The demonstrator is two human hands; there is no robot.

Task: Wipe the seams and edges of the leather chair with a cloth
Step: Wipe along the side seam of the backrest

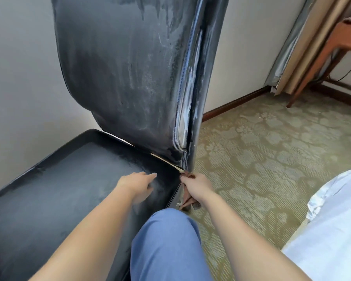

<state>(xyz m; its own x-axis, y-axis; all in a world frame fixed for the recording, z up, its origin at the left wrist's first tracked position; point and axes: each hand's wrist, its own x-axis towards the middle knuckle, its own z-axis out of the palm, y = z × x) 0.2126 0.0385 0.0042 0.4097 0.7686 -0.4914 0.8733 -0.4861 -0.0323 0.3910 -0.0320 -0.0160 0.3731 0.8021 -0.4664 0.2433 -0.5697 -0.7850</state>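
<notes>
Right hand fingers clench a brown cloth against the seat's back right corner, at the base of the backrest seam. Left hand rests with relaxed fingers on the black leather chair seat nearby.

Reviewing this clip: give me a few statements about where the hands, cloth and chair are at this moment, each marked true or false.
1. The right hand grips the brown cloth at the seat's right rear corner. True.
2. The left hand holds the cloth. False: it rests on the chair seat with fingers extended and holds nothing.
3. The backrest shows pale streaks and a worn right edge seam. True.
4. The chair stands on bare wooden flooring. False: the floor is patterned carpet.
5. The cloth is draped over the top of the backrest. False: it hangs from the right hand beside the seat edge.
</notes>
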